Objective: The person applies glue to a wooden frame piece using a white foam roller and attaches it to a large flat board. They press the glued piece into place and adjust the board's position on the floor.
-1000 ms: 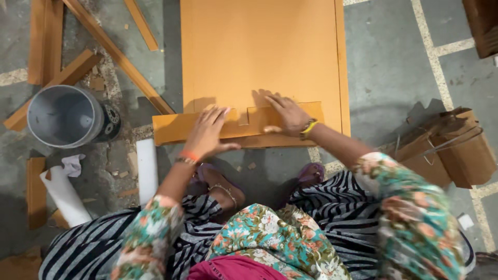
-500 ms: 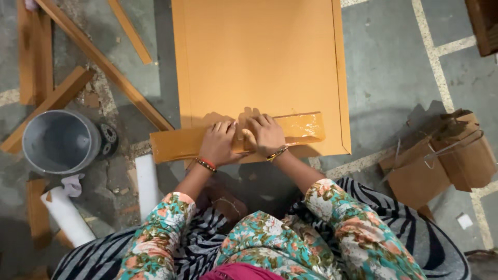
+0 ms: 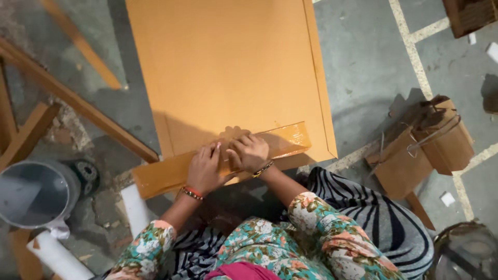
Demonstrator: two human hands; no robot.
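head view: both hands press flat, fingers spread, on a glossy brown strip (image 3: 223,159) lying across the near edge of an orange board (image 3: 228,67) on the floor. left hand (image 3: 205,170) and right hand (image 3: 250,153) sit side by side mid-strip, gripping nothing. strip looks thin, light, bendy, prob slick or tacky on top; best held by its ends. board is flat, stiff, matte w/ a raised rim. grey bucket (image 3: 31,194) at left, cardboard boxes (image 3: 423,148) at right.
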